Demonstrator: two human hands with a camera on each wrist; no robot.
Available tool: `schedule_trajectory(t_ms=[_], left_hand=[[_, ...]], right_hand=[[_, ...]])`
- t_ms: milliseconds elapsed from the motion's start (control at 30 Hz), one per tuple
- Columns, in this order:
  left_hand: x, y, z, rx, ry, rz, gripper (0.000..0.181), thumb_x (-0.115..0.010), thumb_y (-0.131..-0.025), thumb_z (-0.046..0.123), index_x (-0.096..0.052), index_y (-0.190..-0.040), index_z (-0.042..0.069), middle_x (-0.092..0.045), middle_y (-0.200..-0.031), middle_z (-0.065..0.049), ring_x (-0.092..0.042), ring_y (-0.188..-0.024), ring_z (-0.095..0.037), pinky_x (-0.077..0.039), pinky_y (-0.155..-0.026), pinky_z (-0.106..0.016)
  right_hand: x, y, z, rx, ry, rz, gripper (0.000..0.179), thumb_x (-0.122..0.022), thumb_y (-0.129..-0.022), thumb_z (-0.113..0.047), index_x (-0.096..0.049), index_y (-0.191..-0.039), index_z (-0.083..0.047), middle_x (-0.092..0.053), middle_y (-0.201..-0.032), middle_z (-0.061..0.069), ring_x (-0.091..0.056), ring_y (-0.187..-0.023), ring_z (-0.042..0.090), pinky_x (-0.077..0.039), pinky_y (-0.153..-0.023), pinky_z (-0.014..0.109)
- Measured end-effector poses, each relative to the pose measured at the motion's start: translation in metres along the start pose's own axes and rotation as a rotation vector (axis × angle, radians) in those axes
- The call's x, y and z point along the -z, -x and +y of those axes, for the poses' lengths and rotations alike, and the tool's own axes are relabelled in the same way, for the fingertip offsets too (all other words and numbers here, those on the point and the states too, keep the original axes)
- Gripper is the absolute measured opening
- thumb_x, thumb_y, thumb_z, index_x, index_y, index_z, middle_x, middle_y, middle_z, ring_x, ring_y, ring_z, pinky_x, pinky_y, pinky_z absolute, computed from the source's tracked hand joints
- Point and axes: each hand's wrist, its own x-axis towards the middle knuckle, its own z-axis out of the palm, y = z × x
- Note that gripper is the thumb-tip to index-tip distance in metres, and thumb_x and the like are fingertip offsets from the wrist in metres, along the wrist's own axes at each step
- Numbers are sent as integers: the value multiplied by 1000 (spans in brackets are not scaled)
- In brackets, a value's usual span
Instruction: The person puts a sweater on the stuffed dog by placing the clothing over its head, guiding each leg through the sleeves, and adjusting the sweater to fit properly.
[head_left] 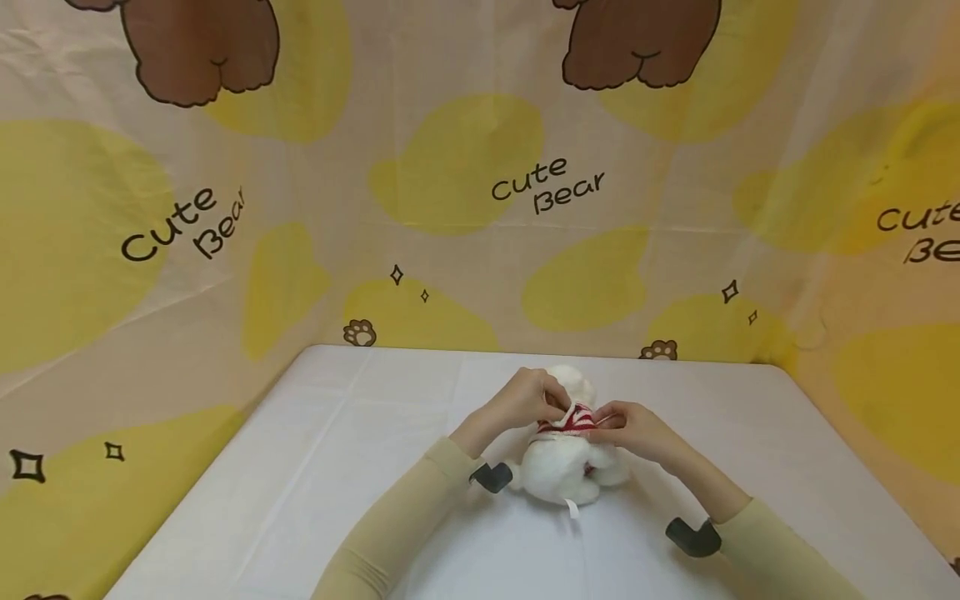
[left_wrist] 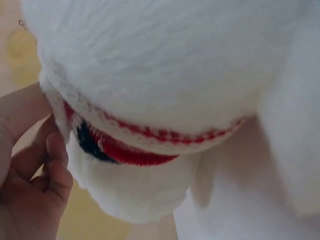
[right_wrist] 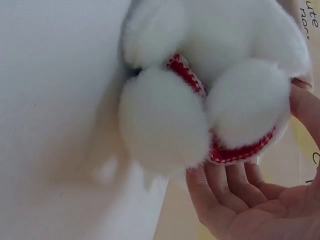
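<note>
A white plush toy (head_left: 555, 471) lies on the table with its rump and small white tag toward me. Around its upper body sits a red-and-white knitted sweater (head_left: 573, 419). My left hand (head_left: 528, 396) pinches the sweater's edge on the left; the left wrist view shows thumb and fingers on its white knitted hem (left_wrist: 62, 107). From the other side my right hand (head_left: 633, 429) holds the sweater at its right edge. In the right wrist view the fingers (right_wrist: 227, 187) reach behind a red knitted band, and the thumb touches above; the exact pinch is hidden by fur.
A white table (head_left: 360, 467) spreads around the toy. Behind and at both sides hangs a beige and yellow printed cloth (head_left: 450, 167). Dark wrist mounts (head_left: 693, 537) stick out beside both sleeves.
</note>
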Motion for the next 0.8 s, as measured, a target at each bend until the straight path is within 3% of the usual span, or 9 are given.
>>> schedule_trajectory(t_ms=[167, 367, 567, 800], left_hand=[[0, 0, 1, -53, -25, -50, 11, -77, -75, 8, -76, -84, 15, -62, -70, 8, -52, -67, -2, -42, -58, -13], [-1, 3, 1, -103, -42, -93, 18, -75, -76, 7, -75, -93, 14, -61, -79, 5, -51, -73, -8, -41, -63, -13], [-5, 2, 4, -120, -123, -93, 26, -77, -73, 8, -74, -98, 14, -58, -80, 4, -46, -74, -5, -38, -64, -13], [-13, 2, 4, -225, -174, -42, 25, -76, -72, 7, -73, -97, 13, -62, -81, 5, -45, -75, -4, -37, -62, -10]], right_hand=[[-7, -2, -2, -62, -56, 59, 41, -73, -80, -19, -60, -111, 3, -70, -93, 9, -63, -88, 17, -53, -78, 35], [-12, -4, -3, -114, -105, 122, 44, -72, -79, -19, -59, -113, 5, -70, -92, 10, -61, -85, 16, -52, -73, 31], [-12, -6, 1, -139, -234, 97, 45, -72, -80, -18, -59, -115, 6, -69, -102, 11, -60, -89, 14, -50, -73, 29], [-11, -7, 3, -114, -357, 53, 43, -69, -81, -15, -59, -116, 8, -68, -101, 5, -60, -88, 10, -49, -76, 26]])
